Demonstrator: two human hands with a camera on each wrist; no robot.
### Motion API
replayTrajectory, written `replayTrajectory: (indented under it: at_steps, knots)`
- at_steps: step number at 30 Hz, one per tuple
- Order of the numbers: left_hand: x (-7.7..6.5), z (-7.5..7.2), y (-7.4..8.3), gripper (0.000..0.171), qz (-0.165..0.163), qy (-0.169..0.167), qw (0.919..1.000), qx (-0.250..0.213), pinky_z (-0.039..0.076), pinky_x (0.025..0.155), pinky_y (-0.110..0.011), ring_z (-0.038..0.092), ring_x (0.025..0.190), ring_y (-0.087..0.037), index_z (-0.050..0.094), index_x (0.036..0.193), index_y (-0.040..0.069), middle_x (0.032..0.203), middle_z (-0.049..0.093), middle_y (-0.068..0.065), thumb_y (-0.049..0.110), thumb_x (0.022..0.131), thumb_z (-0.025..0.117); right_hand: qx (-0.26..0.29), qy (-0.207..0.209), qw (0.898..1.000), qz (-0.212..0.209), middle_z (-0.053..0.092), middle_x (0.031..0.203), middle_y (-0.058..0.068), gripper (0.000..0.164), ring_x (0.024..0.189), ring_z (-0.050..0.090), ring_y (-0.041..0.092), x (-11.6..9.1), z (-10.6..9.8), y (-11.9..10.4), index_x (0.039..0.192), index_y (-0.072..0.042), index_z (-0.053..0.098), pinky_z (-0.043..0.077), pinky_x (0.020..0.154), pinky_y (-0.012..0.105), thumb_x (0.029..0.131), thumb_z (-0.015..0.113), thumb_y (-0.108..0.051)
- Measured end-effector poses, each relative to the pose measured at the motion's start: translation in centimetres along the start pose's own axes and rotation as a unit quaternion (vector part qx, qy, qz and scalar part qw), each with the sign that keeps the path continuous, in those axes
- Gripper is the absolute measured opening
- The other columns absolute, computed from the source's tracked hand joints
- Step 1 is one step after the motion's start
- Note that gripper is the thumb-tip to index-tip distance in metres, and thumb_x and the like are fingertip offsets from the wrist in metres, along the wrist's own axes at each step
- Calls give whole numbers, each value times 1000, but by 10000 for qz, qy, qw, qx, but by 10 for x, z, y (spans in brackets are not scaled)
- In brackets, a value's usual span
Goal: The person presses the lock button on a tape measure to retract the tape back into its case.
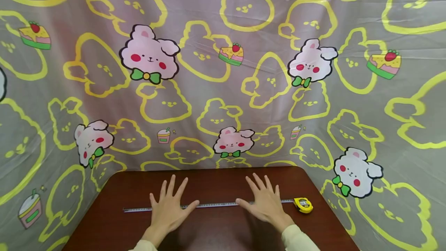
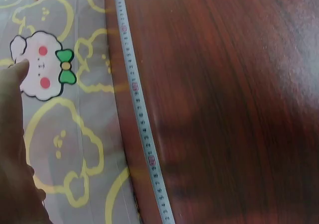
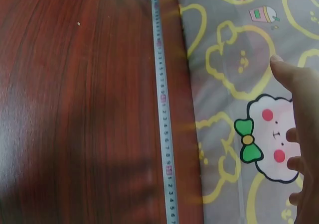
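A yellow tape measure (image 1: 303, 205) lies on the brown table, its pale blade (image 1: 216, 205) drawn out leftward across the wood. My left hand (image 1: 168, 207) is spread over the left part of the blade, fingers straight and thumb pointing inward. Opposite it, my right hand (image 1: 265, 200) spreads its fingers above the blade, left of the tape's case. Neither hand holds anything. In the left wrist view the blade (image 2: 135, 87) runs along the table with its markings showing; the right wrist view also has the blade (image 3: 163, 99), with the thumb (image 3: 286, 72) off to its right.
The dark red-brown table (image 1: 216, 231) has rounded back corners. A grey curtain (image 1: 209, 88) printed with yellow outlines and white rabbit-like figures rises behind it and along both sides.
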State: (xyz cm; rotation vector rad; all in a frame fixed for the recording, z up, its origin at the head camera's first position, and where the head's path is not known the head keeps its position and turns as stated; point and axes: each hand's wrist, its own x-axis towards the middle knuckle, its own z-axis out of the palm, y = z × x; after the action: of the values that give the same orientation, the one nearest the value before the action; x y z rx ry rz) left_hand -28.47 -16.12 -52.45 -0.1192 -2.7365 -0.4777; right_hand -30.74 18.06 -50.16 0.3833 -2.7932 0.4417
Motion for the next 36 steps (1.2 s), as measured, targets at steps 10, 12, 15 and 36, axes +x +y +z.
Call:
replayTrajectory:
  at_steps: [10,12,15,36]
  knots:
    - [3,-12,-29,96,-143,19,9987,-491,12,99,-87,21,148,-51,37,162,29,167,22,-20,86,85,53,194,181,9996,96,43,159,7,91,149,28,44,3,-8,19,153,-24,52,18,107,79,85,54,-85]
    - [2,-14,-35,96,-172,49,9980,-607,13,100,-86,21,149,-50,37,161,30,166,23,-19,84,85,56,259,300,9992,94,45,157,7,89,147,31,43,3,-10,23,151,-23,55,20,106,79,85,56,-83]
    - [1,-17,-45,95,-227,87,9971,-717,14,100,-85,20,149,-50,37,161,29,166,23,-19,83,85,57,339,446,9984,84,48,155,8,86,146,34,43,2,-11,29,149,-23,56,21,105,79,85,59,-81]
    - [-11,-34,-109,92,-592,394,9917,-1069,28,90,-83,26,141,-57,45,154,12,161,26,-27,69,87,70,479,1040,9934,71,54,147,16,73,136,43,45,-6,-24,83,144,-14,60,33,101,72,91,69,-63]
